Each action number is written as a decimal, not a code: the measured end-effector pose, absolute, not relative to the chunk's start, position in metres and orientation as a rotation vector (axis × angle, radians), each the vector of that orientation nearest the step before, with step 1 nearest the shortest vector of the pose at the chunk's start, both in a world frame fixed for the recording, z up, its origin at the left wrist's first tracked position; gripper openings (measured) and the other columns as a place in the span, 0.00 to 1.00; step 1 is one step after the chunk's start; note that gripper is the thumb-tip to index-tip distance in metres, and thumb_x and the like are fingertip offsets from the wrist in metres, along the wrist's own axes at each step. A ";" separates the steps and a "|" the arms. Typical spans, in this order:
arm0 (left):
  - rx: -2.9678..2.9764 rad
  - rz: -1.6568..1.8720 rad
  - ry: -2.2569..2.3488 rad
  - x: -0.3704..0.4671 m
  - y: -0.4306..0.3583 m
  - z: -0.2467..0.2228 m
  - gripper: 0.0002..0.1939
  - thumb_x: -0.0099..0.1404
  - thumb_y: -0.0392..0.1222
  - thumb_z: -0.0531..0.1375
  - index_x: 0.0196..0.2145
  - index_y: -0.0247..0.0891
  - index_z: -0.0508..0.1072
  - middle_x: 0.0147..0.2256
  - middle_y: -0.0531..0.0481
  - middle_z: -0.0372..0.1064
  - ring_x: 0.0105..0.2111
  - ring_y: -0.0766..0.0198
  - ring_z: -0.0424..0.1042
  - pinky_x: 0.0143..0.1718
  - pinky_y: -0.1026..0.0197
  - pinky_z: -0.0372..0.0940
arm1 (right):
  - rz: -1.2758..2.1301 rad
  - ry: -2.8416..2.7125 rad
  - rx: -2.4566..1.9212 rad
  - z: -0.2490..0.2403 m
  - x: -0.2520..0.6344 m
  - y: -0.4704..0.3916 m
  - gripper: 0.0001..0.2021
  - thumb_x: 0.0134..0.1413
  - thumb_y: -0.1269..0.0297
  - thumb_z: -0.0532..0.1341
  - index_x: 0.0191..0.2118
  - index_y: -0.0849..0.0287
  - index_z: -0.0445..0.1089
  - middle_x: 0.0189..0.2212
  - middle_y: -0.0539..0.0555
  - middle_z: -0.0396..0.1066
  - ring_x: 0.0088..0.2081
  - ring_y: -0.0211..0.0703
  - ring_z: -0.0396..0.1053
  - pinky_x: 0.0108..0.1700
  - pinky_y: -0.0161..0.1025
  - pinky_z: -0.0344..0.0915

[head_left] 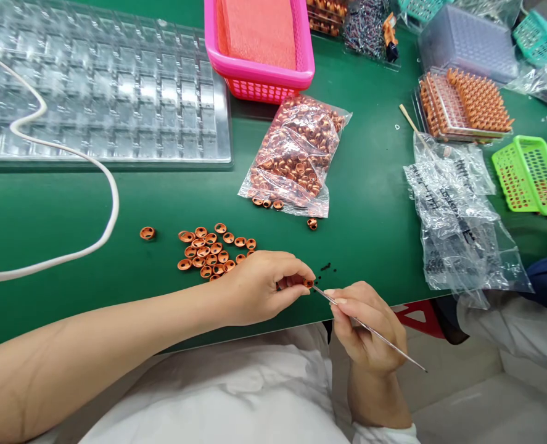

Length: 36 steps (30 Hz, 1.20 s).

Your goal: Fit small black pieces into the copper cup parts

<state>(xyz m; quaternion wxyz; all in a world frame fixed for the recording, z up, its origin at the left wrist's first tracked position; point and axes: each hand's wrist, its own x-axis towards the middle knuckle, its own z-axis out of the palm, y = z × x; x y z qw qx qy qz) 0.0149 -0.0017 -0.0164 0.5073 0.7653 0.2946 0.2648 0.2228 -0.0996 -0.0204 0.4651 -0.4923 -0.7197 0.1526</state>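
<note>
Copper cup pinched at the tip of a metal rod

Copper-coloured and shiny, the small round cup [308, 283] sits between the thumb and fingertips of the left hand [266, 290]. The right hand [370, 327] grasps a slim silvery metal rod [377, 335] like a pen, its tip meeting or nearly meeting the cup; the contact is too small to tell. The cup looks light and stiff, probably slick and quick to roll, so the outer rim seems the best hold. The rod looks rigid and easy to steady near its working end.

Just beyond the grip, tiny black pieces [325, 267] lie on a smooth green tabletop [162, 197]. To the left of the grip spreads a loose cluster of matching cups [203, 251]. Farther out, beyond both hands, rest a clear plastic bag packed with copper-coloured parts [296, 154] and a bright pink plastic basket [259, 71]. A clear moulded tray [116, 92] lies far left. Below the table's edge, to the right, shows pale flooring [458, 394].
</note>
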 end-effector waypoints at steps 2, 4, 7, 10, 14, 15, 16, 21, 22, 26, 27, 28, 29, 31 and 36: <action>1.851 0.629 0.707 0.015 -0.002 -0.015 0.05 0.65 0.31 0.63 0.39 0.33 0.80 0.29 0.50 0.76 0.25 0.69 0.71 0.26 0.70 0.64 | 0.382 -1.763 -1.185 -0.021 0.223 -0.099 0.18 0.58 0.80 0.63 0.51 0.56 0.71 0.40 0.56 0.80 0.36 0.44 0.79 0.31 0.42 0.73; 1.865 0.628 0.698 0.014 -0.002 -0.015 0.05 0.65 0.32 0.63 0.38 0.32 0.79 0.29 0.50 0.76 0.25 0.69 0.71 0.27 0.69 0.64 | 0.388 -1.766 -1.179 -0.022 0.223 -0.099 0.18 0.57 0.80 0.63 0.51 0.56 0.71 0.40 0.56 0.80 0.36 0.44 0.79 0.31 0.41 0.73; 1.899 0.655 0.676 0.014 -0.003 -0.018 0.05 0.67 0.32 0.62 0.38 0.32 0.78 0.29 0.50 0.75 0.26 0.68 0.72 0.28 0.68 0.64 | 0.386 -1.775 -1.198 -0.021 0.223 -0.100 0.17 0.58 0.79 0.63 0.50 0.55 0.71 0.40 0.56 0.80 0.36 0.45 0.79 0.30 0.41 0.73; 1.947 0.691 0.654 0.014 -0.005 -0.023 0.05 0.68 0.32 0.60 0.39 0.33 0.77 0.29 0.50 0.74 0.27 0.67 0.71 0.30 0.68 0.64 | 0.414 -1.765 -1.218 -0.019 0.222 -0.102 0.17 0.57 0.80 0.63 0.50 0.55 0.72 0.41 0.56 0.80 0.37 0.46 0.79 0.31 0.42 0.74; 2.005 0.730 0.632 0.014 -0.007 -0.027 0.05 0.69 0.32 0.58 0.39 0.33 0.75 0.30 0.49 0.74 0.27 0.67 0.70 0.30 0.67 0.64 | 0.448 -1.754 -1.212 -0.017 0.219 -0.103 0.18 0.56 0.81 0.63 0.50 0.57 0.72 0.42 0.57 0.80 0.38 0.46 0.79 0.33 0.44 0.76; 2.013 0.729 0.638 0.015 -0.007 -0.026 0.06 0.69 0.31 0.57 0.39 0.33 0.75 0.30 0.49 0.74 0.27 0.66 0.70 0.30 0.67 0.64 | 0.444 -1.764 -1.210 -0.017 0.218 -0.103 0.18 0.57 0.81 0.63 0.50 0.57 0.72 0.42 0.57 0.79 0.39 0.46 0.79 0.34 0.44 0.77; 2.018 0.722 0.647 0.015 -0.007 -0.025 0.06 0.69 0.31 0.57 0.39 0.33 0.75 0.30 0.49 0.74 0.27 0.66 0.70 0.30 0.66 0.64 | 0.438 -1.782 -1.204 -0.017 0.218 -0.103 0.18 0.57 0.80 0.62 0.51 0.57 0.71 0.42 0.57 0.79 0.39 0.46 0.79 0.34 0.44 0.77; 1.953 0.654 0.679 0.015 -0.007 -0.020 0.06 0.68 0.31 0.58 0.39 0.32 0.76 0.31 0.47 0.75 0.29 0.66 0.72 0.31 0.66 0.65 | 0.433 -1.865 -1.170 -0.015 0.221 -0.103 0.21 0.57 0.82 0.62 0.53 0.58 0.71 0.43 0.59 0.79 0.42 0.47 0.79 0.36 0.44 0.78; 1.915 0.639 0.686 0.015 -0.007 -0.019 0.06 0.68 0.31 0.59 0.39 0.32 0.77 0.31 0.47 0.76 0.29 0.66 0.73 0.32 0.66 0.66 | 0.437 -1.861 -1.162 -0.014 0.222 -0.103 0.21 0.56 0.83 0.62 0.53 0.58 0.71 0.43 0.59 0.79 0.41 0.46 0.79 0.37 0.44 0.77; 1.676 0.548 0.726 0.017 -0.006 -0.017 0.07 0.67 0.34 0.61 0.40 0.32 0.78 0.33 0.47 0.78 0.31 0.65 0.76 0.33 0.66 0.69 | 0.465 -1.738 -1.167 -0.015 0.223 -0.103 0.21 0.54 0.83 0.63 0.51 0.58 0.71 0.41 0.57 0.79 0.38 0.46 0.79 0.35 0.45 0.76; 1.605 0.512 0.736 0.017 -0.006 -0.016 0.07 0.66 0.35 0.61 0.40 0.32 0.78 0.34 0.46 0.79 0.31 0.65 0.77 0.33 0.66 0.70 | 0.467 -1.682 -1.181 -0.015 0.222 -0.104 0.20 0.54 0.83 0.63 0.50 0.57 0.71 0.40 0.56 0.79 0.37 0.45 0.79 0.35 0.45 0.76; 1.538 0.475 0.745 0.017 -0.006 -0.014 0.07 0.66 0.35 0.61 0.40 0.32 0.78 0.34 0.46 0.79 0.31 0.64 0.77 0.33 0.66 0.70 | 0.463 -1.623 -1.196 -0.015 0.222 -0.104 0.19 0.55 0.82 0.63 0.49 0.56 0.72 0.39 0.54 0.80 0.36 0.45 0.79 0.34 0.45 0.76; 1.482 0.437 0.751 0.017 -0.006 -0.013 0.08 0.66 0.36 0.61 0.40 0.32 0.78 0.34 0.46 0.79 0.31 0.64 0.77 0.32 0.66 0.71 | 0.462 -1.568 -1.208 -0.016 0.221 -0.104 0.18 0.55 0.81 0.63 0.48 0.55 0.72 0.38 0.53 0.80 0.35 0.46 0.79 0.34 0.45 0.76; 1.412 0.384 0.759 0.017 -0.005 -0.009 0.08 0.65 0.37 0.61 0.41 0.32 0.78 0.34 0.46 0.79 0.30 0.64 0.78 0.32 0.65 0.71 | 0.470 -1.487 -1.231 -0.016 0.220 -0.105 0.16 0.57 0.80 0.63 0.47 0.54 0.72 0.36 0.53 0.80 0.34 0.47 0.79 0.34 0.46 0.75; 1.411 0.360 0.758 0.016 -0.004 -0.006 0.09 0.65 0.37 0.61 0.40 0.33 0.79 0.35 0.46 0.79 0.31 0.63 0.77 0.33 0.64 0.71 | 0.504 -1.405 -1.245 -0.016 0.220 -0.108 0.13 0.58 0.78 0.63 0.46 0.55 0.73 0.35 0.53 0.79 0.33 0.46 0.78 0.33 0.46 0.74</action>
